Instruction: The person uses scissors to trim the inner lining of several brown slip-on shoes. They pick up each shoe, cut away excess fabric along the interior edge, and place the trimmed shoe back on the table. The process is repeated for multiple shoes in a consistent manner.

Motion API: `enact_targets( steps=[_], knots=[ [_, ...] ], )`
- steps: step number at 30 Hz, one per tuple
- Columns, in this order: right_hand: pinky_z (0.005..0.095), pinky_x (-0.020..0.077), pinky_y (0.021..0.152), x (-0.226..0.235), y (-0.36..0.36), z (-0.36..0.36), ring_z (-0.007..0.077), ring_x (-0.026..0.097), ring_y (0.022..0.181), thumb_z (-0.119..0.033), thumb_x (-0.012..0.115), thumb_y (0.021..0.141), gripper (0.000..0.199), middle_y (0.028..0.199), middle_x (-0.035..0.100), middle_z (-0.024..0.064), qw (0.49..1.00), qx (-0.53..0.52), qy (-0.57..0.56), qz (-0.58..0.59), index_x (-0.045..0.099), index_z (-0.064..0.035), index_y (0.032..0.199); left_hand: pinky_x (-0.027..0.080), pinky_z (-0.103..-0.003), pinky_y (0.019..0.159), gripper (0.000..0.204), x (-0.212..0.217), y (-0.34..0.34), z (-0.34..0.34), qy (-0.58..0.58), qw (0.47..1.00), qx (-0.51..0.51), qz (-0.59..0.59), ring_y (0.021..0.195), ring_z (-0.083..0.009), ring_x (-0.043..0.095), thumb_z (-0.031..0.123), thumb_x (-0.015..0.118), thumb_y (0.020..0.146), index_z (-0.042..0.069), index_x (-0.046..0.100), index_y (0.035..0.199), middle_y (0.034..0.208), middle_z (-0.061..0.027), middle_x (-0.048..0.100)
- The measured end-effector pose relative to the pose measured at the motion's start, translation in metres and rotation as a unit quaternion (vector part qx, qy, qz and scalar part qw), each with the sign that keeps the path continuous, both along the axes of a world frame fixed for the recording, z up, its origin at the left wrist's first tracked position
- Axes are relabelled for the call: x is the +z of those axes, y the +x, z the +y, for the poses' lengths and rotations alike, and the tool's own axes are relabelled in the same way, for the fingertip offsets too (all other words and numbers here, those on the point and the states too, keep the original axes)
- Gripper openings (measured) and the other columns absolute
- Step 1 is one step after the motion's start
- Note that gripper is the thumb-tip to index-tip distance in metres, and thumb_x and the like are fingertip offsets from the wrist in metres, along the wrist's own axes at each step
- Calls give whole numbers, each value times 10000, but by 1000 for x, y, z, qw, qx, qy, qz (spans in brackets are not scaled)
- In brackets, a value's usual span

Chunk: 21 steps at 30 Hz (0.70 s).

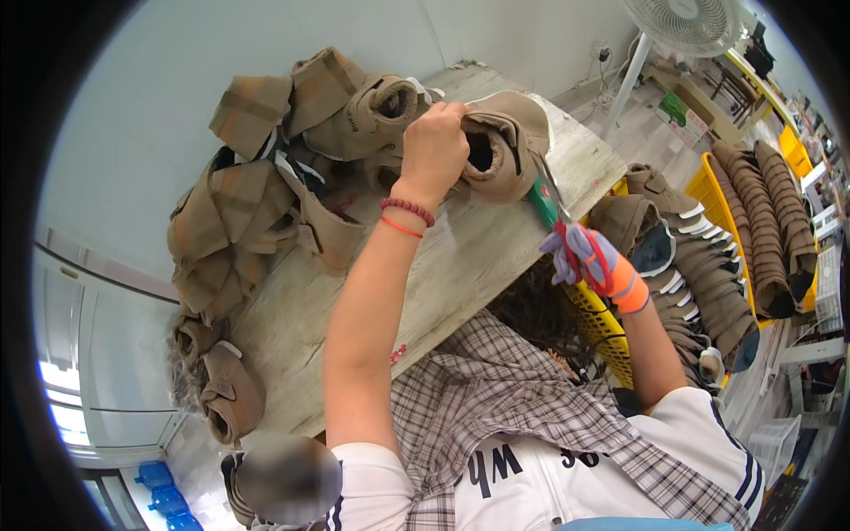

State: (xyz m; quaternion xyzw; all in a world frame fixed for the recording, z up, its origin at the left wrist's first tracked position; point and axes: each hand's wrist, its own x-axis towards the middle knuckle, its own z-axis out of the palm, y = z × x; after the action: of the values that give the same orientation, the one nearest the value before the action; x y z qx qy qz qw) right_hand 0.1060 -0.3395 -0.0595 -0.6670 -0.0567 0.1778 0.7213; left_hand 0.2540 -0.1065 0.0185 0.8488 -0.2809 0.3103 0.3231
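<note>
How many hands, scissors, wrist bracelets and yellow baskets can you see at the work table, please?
Hands: 2, left hand bare on a tan shoe upper, right hand gloved
Scissors: 1
Wrist bracelets: 2
Yellow baskets: 2
Total: 7

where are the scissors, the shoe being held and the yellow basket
scissors (551, 196): head view, on the blades just above the green handle
brown shoe (509, 142): head view, on its upper beside the opening
yellow basket (598, 320): head view, on its mesh wall
</note>
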Motion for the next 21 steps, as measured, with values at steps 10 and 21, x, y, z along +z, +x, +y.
enact_targets(
  steps=[10, 21],
  knots=[
    [245, 431, 484, -10, -23, -2, 120, 511, 472, -377, 459, 956, 431, 583, 549, 43, 994, 79, 67, -19, 574, 39, 943, 465, -262, 625, 273, 84, -70, 76, -104, 987, 105, 68, 632, -130, 580, 17, 540, 738, 33, 686, 968, 744, -87, 648],
    [320, 495, 637, -61, -51, 107, 269, 642, 704, -273, 681, 815, 336, 825, 649, 169, 906, 93, -324, -256, 598, -26, 1028, 458, -354, 632, 191, 40, -240, 116, -33, 964, 222, 141, 693, -288, 585, 2, 559, 714, -13, 656, 878, 758, -129, 584]
  ],
)
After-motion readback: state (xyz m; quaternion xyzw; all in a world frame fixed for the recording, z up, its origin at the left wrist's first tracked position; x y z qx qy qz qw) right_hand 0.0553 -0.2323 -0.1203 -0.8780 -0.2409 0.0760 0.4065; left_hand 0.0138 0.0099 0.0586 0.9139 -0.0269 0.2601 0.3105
